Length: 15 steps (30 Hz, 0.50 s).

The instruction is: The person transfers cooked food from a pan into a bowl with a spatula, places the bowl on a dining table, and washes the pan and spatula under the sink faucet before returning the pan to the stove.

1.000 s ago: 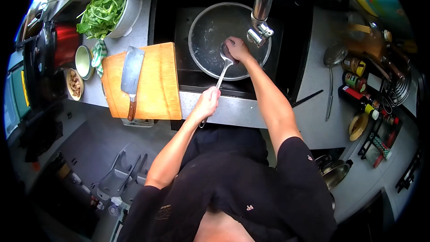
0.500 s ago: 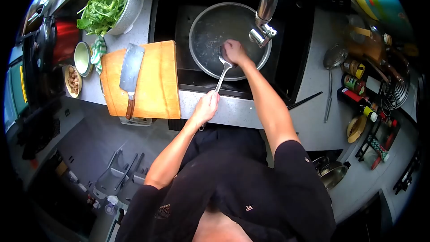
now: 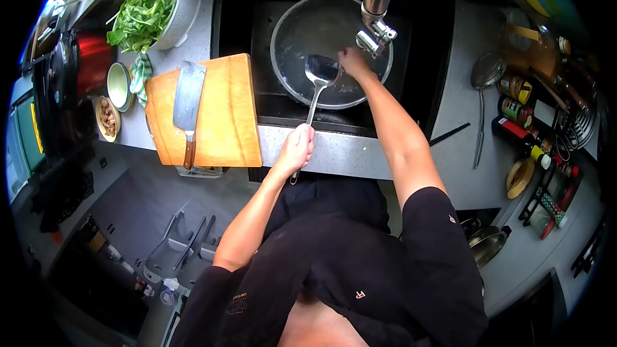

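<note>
My left hand (image 3: 297, 149) is wrapped round the long metal handle of a wok spatula (image 3: 316, 96). The spatula's wide, wet-looking blade tilts over a large round metal pan (image 3: 275, 77) in the black sink. Just right of the blade, its fingers curled in, is my right hand (image 3: 355, 62); its fingertips come close to the blade's edge, and whatever they hold is hidden. A chrome faucet (image 3: 378, 0) hangs over the pan's right side.
Left of the sink, a cleaver (image 3: 189, 97) lies on a wooden cutting board (image 3: 228, 115). Behind it stands a white colander (image 3: 183, 16) of leafy greens (image 3: 143, 16). A skimmer (image 3: 487, 72), a black stick (image 3: 450, 133) and several bottles (image 3: 524, 138) are on the right.
My right hand has moved right, off the spatula blade, which now shows more fully. My left hand keeps its grip on the handle. The whole view has shifted slightly.
</note>
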Tool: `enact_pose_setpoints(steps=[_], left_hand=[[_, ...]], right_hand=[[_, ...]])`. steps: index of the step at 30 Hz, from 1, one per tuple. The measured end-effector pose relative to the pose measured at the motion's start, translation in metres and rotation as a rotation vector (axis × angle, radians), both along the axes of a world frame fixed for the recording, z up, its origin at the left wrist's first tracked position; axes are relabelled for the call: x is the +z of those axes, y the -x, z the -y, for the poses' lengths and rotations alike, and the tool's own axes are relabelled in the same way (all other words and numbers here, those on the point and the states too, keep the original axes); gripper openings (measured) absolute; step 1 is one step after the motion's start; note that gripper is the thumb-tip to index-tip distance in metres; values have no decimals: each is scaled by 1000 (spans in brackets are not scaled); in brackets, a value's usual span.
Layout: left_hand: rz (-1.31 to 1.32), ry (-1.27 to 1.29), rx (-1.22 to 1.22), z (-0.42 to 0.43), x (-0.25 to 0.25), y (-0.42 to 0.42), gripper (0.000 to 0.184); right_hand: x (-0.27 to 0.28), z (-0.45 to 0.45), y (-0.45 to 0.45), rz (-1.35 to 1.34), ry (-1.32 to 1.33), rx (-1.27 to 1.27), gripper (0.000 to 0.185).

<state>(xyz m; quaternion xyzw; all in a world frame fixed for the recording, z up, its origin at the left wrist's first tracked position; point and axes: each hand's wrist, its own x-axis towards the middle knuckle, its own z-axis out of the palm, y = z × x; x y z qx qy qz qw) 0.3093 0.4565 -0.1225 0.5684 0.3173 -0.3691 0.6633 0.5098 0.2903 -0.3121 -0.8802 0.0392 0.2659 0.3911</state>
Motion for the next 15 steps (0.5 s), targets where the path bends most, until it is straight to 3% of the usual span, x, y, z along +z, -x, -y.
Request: enact_pose_setpoints(steps=[3, 6, 9, 11, 12, 13, 15], left_hand=[[-54, 70, 44, -4, 0, 0, 32], [-51, 58, 36, -3, 3, -1, 32], [-14, 40, -37, -5, 2, 0, 32], [-14, 24, -39, -2, 2, -3, 32], [-20, 14, -38, -1, 2, -1, 32], [-23, 19, -14, 1, 2, 2, 32], [-19, 30, 31, 2, -1, 3, 31]], right_hand=[[10, 22, 4, -55, 63, -303, 32], [52, 17, 13, -112, -531, -629, 31], [101, -8, 37, 139, -496, -272, 27], [64, -30, 50, 616, -359, -38, 26], [58, -31, 48, 332, -502, -98, 25], [53, -32, 44, 81, -479, -203, 24], [20, -36, 36, -96, -416, -310, 25]])
